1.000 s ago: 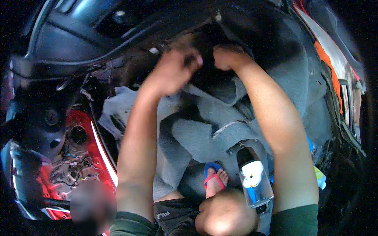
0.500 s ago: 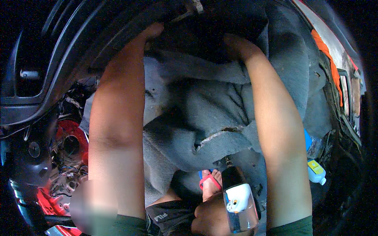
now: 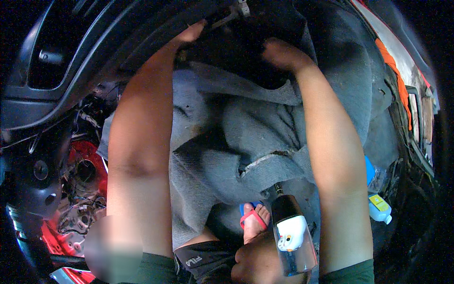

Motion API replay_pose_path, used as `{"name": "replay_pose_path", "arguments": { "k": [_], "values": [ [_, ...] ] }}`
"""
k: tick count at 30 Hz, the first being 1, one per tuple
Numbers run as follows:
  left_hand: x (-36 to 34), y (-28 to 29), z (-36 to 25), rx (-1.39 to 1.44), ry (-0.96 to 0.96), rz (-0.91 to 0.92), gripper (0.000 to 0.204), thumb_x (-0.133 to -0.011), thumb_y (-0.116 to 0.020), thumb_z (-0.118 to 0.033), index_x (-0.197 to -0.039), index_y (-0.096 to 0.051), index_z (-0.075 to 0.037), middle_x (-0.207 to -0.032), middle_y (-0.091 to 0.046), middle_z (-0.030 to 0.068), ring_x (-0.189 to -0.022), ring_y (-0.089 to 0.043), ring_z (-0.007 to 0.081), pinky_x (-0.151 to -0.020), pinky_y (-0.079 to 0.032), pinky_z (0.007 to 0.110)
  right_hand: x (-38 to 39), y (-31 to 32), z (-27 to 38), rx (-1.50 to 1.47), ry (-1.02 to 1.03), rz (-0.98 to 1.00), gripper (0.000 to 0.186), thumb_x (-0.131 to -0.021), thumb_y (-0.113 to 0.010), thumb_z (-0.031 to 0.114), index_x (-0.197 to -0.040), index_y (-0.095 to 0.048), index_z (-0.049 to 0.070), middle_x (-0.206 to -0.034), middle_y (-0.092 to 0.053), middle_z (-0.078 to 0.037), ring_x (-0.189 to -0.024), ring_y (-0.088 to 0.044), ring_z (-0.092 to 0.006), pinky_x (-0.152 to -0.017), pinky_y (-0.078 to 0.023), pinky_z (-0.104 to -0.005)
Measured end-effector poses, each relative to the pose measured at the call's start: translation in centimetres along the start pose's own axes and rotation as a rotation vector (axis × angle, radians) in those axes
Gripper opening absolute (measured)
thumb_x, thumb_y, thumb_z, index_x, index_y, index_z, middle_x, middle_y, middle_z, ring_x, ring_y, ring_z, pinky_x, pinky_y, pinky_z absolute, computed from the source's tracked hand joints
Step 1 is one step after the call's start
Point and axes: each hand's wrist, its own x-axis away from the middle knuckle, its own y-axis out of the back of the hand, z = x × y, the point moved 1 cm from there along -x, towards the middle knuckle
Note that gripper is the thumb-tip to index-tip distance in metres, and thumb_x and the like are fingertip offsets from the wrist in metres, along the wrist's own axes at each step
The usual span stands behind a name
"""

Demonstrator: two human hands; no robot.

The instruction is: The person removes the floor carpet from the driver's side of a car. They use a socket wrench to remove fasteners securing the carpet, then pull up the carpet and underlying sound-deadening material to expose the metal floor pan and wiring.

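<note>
A large grey felt-like carpet (image 3: 265, 125), creased and torn along one slit, spreads between my forearms. Both arms stretch to its far end, where it turns dark. My left hand (image 3: 191, 32) is beside the black plastic panel, close to a pale metal bracket (image 3: 243, 8); its fingertips fade into shadow. My right hand (image 3: 285, 53) lies across the dark hollow beside a raised fold of the carpet, its fingers bent or hidden in the gloom. Whether either hand grips the carpet does not show clearly.
Black moulded trim (image 3: 61, 102) curves along the left. Below it is red bodywork (image 3: 87, 165) with wires. A phone in a clear case (image 3: 293, 236) is near my legs, above a sandalled foot (image 3: 254, 222). To the right are a white bottle (image 3: 379, 208) and an orange cloth (image 3: 395, 78).
My left hand has shifted slightly up and right, my right hand slightly left. The far carpet fold now stands up more beside my right wrist. The view has tilted a little.
</note>
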Motion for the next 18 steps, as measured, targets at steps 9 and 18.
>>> {"name": "replay_pose_path", "arguments": {
  "k": [9,18],
  "values": [
    [9.0,7.2,-10.4,0.175,0.087,0.073,0.046,-0.094,-0.059,-0.041,-0.124,-0.065,-0.007,-0.116,-0.067,0.0261,-0.107,-0.065,0.0427,-0.092,-0.053,0.051,-0.8,-0.8,0.0,-0.119,-0.028,0.026,0.025,-0.086,-0.058,0.019,-0.092,-0.071,-0.002,-0.088,-0.071,-0.022,-0.082,-0.068,-0.0317,-0.076,-0.053,-0.0445],
    [15.5,5.3,-12.0,0.403,0.088,0.288,0.061,-0.09,-0.067,-0.047,-0.126,-0.064,0.001,-0.122,-0.065,0.0295,-0.116,-0.061,0.045,-0.104,-0.047,0.048,-1.4,-1.5,2.1,-0.493,-0.181,0.126,0.02,-0.092,-0.057,0.02,-0.095,-0.07,0.006,-0.083,-0.07,-0.006,-0.068,-0.06,-0.0151,-0.061,-0.047,-0.0317]
  ]
}}
